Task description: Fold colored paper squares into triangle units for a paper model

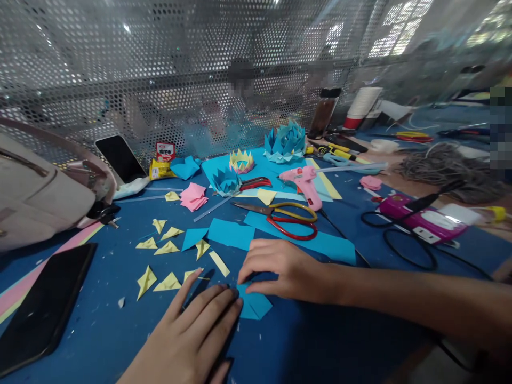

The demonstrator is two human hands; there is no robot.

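A folded piece of blue paper [256, 306] with creases lies on the blue table before me. My right hand [280, 266] reaches in from the right, its thumb and bent fingers closed on the paper's upper part. Stretched out and spread, the fingers of my left hand [200, 328] lie flat, with the tips at the paper's left edge. Close by are a small yellow strip [219, 263], blue paper pieces [231, 233] and several folded yellow triangles [167, 247]. Behind my right hand lie scissors [292, 220] with red and yellow handles.
A pink glue gun [306, 184] rests on blue sheets near folded paper crowns [226, 182] and a blue paper flower [286, 141]. Phones [44, 304] and a bag [44, 186] are left. A purple power strip [424, 216] with black cable lies right. Perforated metal [160, 64] stands behind.
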